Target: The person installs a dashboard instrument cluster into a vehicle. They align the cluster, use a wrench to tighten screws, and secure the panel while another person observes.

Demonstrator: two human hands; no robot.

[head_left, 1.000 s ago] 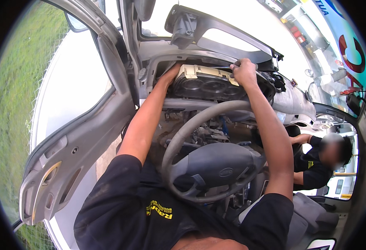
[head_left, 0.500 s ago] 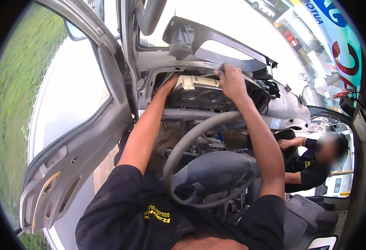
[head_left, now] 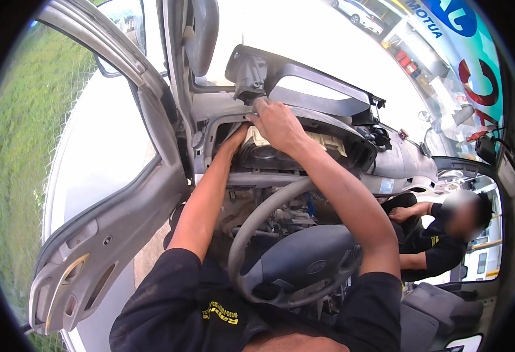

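Note:
An instrument cluster (head_left: 263, 151) with a cream-coloured housing sits loose-looking in the dashboard opening beyond the steering wheel (head_left: 241, 234). My left hand (head_left: 237, 138) reaches into the left end of that opening, behind the cluster; its fingers are hidden there. Above it, my right hand (head_left: 279, 126) crosses over the cluster, its fingers bent and closed over the upper rim of the dashboard opening (head_left: 222, 117). The right hand covers part of the cluster's top.
A dark trim frame (head_left: 313, 73) lies on top of the dashboard by the windscreen. Below the opening, bare wiring and brackets (head_left: 292, 206) show behind the wheel. The door (head_left: 116, 229) stands ajar at left. Another person (head_left: 439, 240) is at the right side of the cab.
My right hand has moved left along the upper rim, from the cluster's right part to near my left hand. The cluster's right part now shows more. My left hand stays in the opening.

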